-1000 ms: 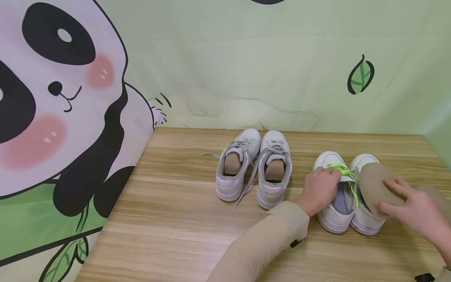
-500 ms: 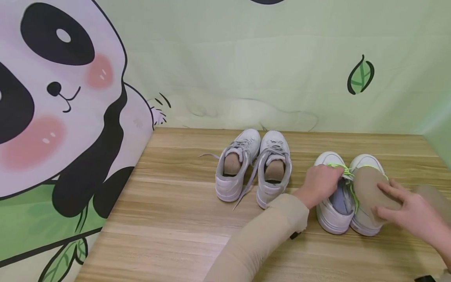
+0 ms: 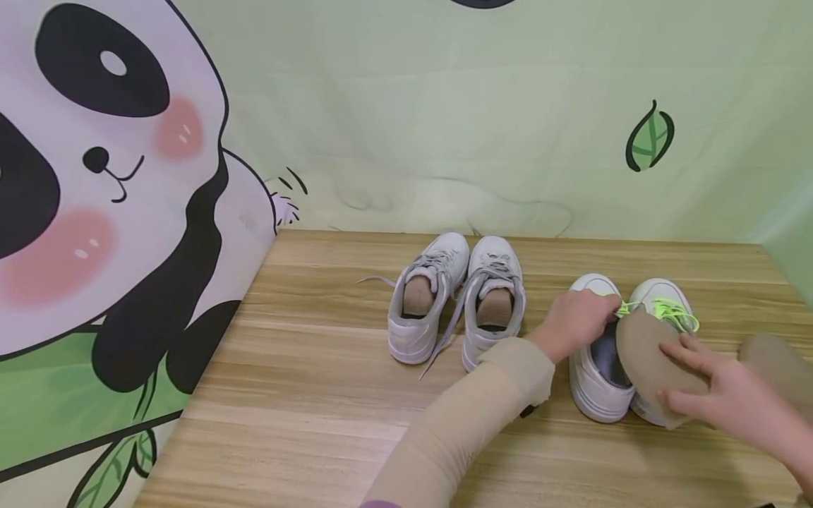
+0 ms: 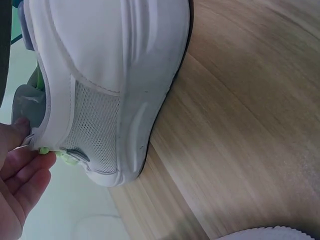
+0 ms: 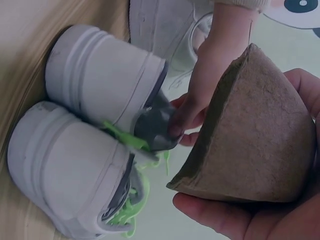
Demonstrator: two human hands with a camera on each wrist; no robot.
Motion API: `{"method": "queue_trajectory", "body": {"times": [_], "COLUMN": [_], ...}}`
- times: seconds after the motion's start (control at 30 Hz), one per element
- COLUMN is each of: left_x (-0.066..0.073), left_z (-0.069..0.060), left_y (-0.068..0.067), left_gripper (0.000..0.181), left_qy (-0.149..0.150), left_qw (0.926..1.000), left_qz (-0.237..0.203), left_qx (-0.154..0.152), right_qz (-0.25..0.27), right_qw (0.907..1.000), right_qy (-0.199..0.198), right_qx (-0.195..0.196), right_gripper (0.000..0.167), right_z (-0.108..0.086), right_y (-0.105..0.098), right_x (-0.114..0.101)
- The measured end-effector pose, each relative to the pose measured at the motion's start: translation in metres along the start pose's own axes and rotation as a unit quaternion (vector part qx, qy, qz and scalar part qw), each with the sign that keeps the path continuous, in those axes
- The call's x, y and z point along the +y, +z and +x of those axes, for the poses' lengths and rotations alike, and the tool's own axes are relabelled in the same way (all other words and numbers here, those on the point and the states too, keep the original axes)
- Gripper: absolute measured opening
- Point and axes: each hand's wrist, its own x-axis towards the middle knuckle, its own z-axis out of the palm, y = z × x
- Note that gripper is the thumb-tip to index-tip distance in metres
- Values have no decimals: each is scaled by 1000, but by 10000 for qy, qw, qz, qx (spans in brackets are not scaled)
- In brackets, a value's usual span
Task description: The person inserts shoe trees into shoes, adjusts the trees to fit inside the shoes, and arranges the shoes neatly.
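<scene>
At the right in the head view stand two white sneakers with neon-green laces, a left one and a right one. My left hand pinches the tongue of the left sneaker, between thumb and fingers. A brown molded shoe insert is in my right hand, gripped between thumb and fingers. It hovers over the right sneaker, its rounded end beside the left sneaker's opening. In the right wrist view, the insert's broad end faces the camera.
Another white pair with grey laces, a left sneaker and a right sneaker, stands to the left with brown inserts inside. A second loose insert lies right of my right hand. A panda-printed backdrop rises behind the wood-grain surface.
My right hand has carried the insert leftward, from over the right sneaker toward the left sneaker's opening. My left hand has shifted slightly right with its hold on the tongue area.
</scene>
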Motion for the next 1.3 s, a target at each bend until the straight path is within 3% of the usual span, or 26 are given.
{"method": "queue_trajectory", "body": {"times": [0.3, 0.7, 1.07, 1.3], "left_x": [-2, -6, -10, -10], "left_z": [-1, 2, 0, -2], "left_y": [-4, -5, -3, -4], "left_gripper": [11, 13, 12, 13], "left_qy": [43, 179, 504, 564], "left_qw": [9999, 9993, 9982, 9980], "left_qz": [-153, -235, -267, -276], "left_qx": [16, -244, -169, -92], "right_qz": [-246, -285, -414, -588], "right_qw": [9978, 9991, 9983, 9970], "right_qy": [-527, -307, -149, -209], "right_qx": [321, -66, -388, -450], "right_gripper": [62, 62, 64, 63], "right_z": [-2, 6, 16, 19], "right_y": [5, 10, 12, 11], "right_x": [-11, -16, -19, -22]}}
